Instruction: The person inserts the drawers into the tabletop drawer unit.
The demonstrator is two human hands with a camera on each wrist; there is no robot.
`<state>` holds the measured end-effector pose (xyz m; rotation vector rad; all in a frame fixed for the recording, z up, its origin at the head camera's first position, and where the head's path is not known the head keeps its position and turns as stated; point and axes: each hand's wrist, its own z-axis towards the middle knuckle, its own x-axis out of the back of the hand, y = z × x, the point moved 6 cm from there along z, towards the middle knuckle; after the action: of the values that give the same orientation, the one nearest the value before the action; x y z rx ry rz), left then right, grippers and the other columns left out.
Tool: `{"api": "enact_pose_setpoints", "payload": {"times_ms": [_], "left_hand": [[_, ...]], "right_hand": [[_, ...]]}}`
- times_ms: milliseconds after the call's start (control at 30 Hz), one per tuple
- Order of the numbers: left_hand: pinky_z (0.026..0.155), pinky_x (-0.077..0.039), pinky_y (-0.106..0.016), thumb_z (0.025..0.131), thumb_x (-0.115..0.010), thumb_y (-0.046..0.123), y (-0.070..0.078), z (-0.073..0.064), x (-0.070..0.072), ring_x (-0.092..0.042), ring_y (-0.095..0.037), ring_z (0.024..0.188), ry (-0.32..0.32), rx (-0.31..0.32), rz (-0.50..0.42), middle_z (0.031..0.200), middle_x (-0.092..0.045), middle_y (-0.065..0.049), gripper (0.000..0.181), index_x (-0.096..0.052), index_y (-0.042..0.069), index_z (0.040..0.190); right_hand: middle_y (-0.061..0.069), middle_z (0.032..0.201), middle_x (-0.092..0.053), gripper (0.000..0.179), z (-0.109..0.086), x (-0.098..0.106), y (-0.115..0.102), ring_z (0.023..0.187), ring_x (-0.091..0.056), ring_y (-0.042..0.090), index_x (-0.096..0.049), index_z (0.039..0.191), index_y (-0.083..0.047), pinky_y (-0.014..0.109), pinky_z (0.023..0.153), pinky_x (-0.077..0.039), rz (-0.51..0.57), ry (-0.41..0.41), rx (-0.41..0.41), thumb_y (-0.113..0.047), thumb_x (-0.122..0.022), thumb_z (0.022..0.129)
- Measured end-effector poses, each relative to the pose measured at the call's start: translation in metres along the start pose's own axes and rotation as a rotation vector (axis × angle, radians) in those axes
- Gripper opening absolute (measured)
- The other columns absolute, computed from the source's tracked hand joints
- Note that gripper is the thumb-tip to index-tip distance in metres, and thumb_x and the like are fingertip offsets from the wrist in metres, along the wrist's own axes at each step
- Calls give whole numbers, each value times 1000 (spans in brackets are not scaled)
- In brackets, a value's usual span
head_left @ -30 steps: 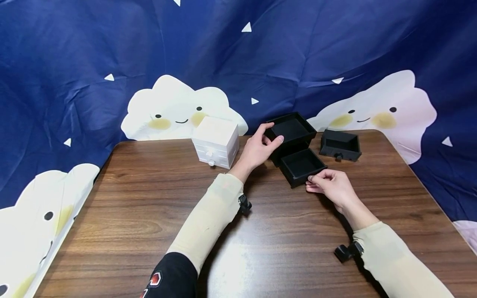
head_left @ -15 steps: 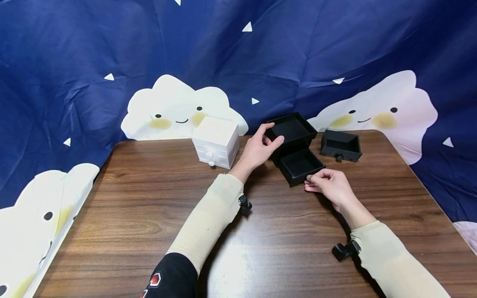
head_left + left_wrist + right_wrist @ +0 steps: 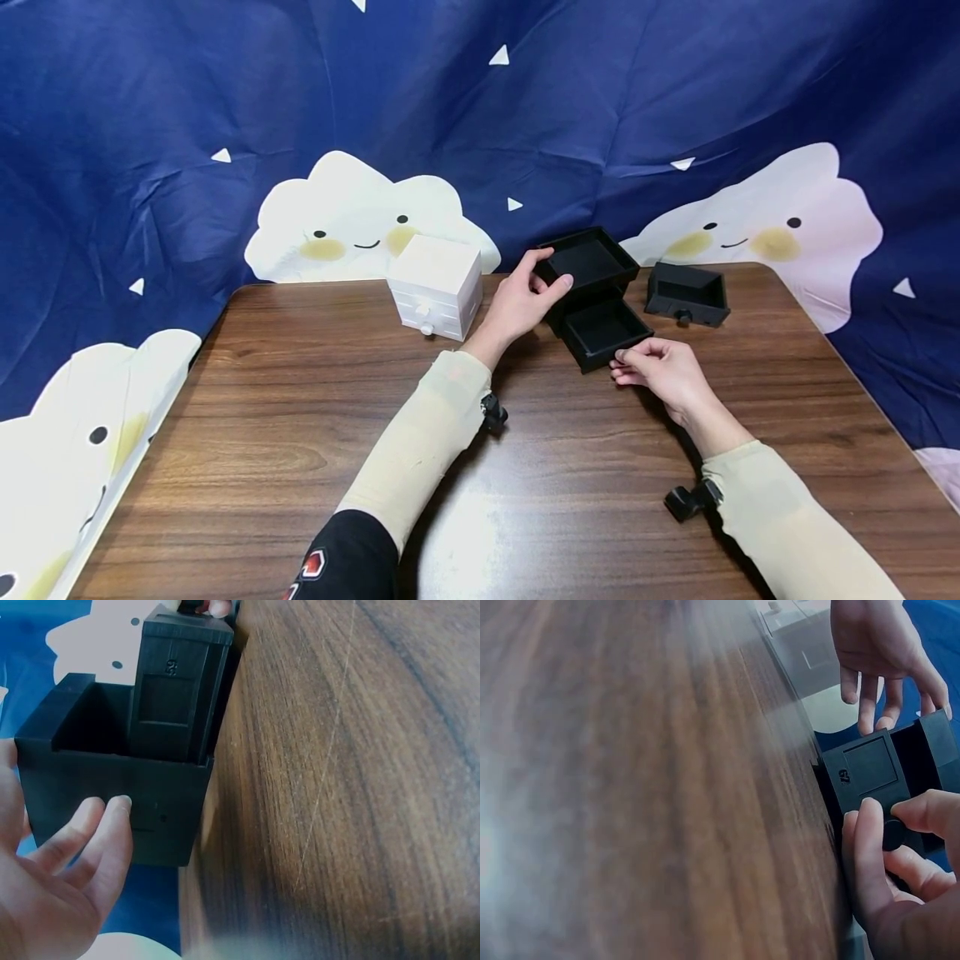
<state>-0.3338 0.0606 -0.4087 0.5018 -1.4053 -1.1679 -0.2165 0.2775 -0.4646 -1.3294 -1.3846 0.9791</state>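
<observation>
"Jutting partway from the black cabinet [image 3: 609, 278], the black drawer [image 3: 597, 360] is seen low at its front. How is it met by the fingers?"

"Its knob [image 3: 892, 834] is pinched by the right hand [image 3: 671, 379], with thumb and fingertips set around it. The drawer is thus placed just beyond those fingertips, between them and the cabinet."

"And how is the left hand [image 3: 517, 304] placed?"

"It is laid on the cabinet, fingers extended and loosely spread; the upper rim is touched by thumb and forefinger."

"What is given by one view and kept back by another?"

"In the head view the knob is covered by the fingers; from the right wrist it is plainly shown. From the left wrist, two fingertips are seen at the cabinet's outer wall, and small digits, too blurred to be read, are marked on the drawer's side."

"And by the head view alone?"

"A loose drawer [image 3: 686, 293] is shown to the right of the cabinet, set apart on the wooden table [image 3: 300, 400]."
</observation>
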Motion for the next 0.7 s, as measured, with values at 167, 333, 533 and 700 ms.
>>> {"api": "enact_pose_setpoints", "payload": {"times_ms": [167, 333, 533, 700], "left_hand": [[71, -48, -24, 104, -70, 45, 0, 0, 0, -62, -15, 78, 18, -3, -1, 93, -69, -6, 60, -51, 24, 158], [71, -48, -25, 104, -70, 44, -1, 0, -1, -61, -15, 78, 26, -3, 0, 92, -68, -6, 60, -52, 24, 158], [71, -47, -25, 105, -70, 44, 0, -1, 0, -61, -15, 78, 25, 8, -5, 93, -68, -6, 60, -51, 25, 158], [70, -47, -23, 105, -69, 45, 1, -2, 0, -60, -15, 78, 14, -2, 5, 92, -67, -4, 60, -50, 24, 159]], "right_hand": [[-1, 87, -80, 15, 2, -2, -1, 78, -79, 7, -71, 106, 8, 24, 76, -66, 8, -5, -9, -7, -67, 106], [-1, 87, -80, 20, 5, -4, -1, 76, -79, 7, -68, 113, 10, 24, 76, -66, 29, -14, -36, -9, -68, 106], [-1, 90, -80, 19, 6, -5, 0, 82, -80, 8, -66, 115, 11, 25, 80, -66, 58, -15, -42, -6, -67, 106], [-2, 91, -78, 12, 6, -4, 0, 84, -80, 8, -67, 111, 10, 26, 81, -65, 77, 18, -13, 2, -67, 103]]}}
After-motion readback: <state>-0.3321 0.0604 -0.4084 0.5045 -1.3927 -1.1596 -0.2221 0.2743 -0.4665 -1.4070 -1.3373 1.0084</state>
